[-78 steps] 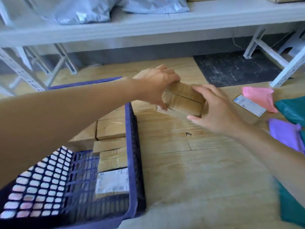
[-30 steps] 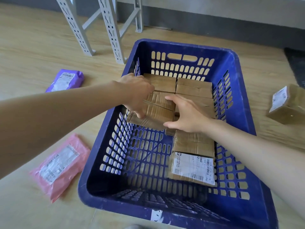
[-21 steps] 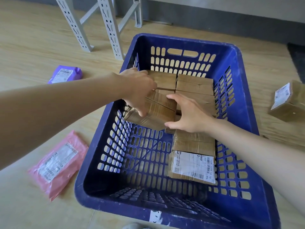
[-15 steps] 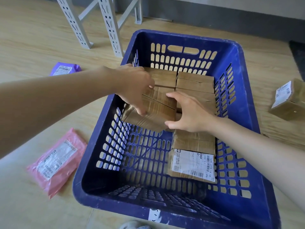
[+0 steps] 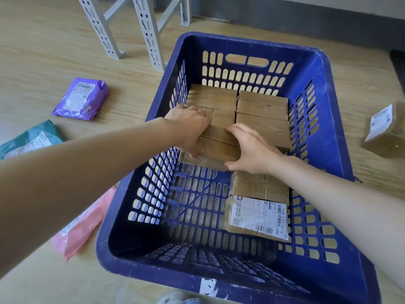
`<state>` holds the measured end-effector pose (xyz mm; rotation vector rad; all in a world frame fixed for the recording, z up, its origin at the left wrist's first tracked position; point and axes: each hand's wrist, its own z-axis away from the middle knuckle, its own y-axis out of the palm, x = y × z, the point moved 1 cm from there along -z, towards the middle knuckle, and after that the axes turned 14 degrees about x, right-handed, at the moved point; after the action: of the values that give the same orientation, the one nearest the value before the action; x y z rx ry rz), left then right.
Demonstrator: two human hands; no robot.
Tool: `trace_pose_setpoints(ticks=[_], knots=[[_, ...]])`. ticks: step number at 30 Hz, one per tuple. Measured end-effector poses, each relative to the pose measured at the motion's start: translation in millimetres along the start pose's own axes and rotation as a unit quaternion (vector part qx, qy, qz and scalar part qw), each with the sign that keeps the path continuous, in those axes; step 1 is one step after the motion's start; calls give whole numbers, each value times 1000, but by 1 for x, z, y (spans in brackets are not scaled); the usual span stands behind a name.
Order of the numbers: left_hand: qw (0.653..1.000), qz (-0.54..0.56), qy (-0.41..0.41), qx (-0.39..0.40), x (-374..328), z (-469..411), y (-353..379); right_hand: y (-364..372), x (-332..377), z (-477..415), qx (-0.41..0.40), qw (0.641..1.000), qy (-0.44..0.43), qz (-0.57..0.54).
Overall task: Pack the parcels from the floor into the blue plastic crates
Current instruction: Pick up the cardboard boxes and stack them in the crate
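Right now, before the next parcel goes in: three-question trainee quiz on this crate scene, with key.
1. True or false: the left-hand grip and right-hand grip both hold one brown taped cardboard parcel inside the blue slotted plastic crate.
2. The purple plastic mailer bag lies: A in the crate; B on the wooden floor left of it; C on a shelf.
3. How many parcels in the crate show a white label?
Key: 1 true; 2 B; 3 one, the near-right parcel.

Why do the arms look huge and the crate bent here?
Head view: the wide-angle lens swells the near forearms and bows the blue crate; the left hand, right hand and brown box they grip look sharp; light is soft.
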<state>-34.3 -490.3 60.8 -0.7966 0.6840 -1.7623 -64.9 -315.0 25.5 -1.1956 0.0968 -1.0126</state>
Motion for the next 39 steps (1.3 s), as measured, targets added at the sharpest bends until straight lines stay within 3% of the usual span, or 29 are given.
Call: trace_pose_setpoints(ticks=[14, 26, 31, 39], knots=[[999, 40, 8, 2, -11, -22, 37, 29, -2, -26, 26, 995, 39, 83], [1000, 22, -13, 5, -16, -24, 41, 31, 3, -18, 3, 996, 82, 45], [995, 96, -15, 1, -18, -15, 12, -1, -11, 8, -38, 992, 114, 24], [973, 183, 10, -140, -64, 2, -94, -84, -42, 81, -182, 979, 90, -20]])
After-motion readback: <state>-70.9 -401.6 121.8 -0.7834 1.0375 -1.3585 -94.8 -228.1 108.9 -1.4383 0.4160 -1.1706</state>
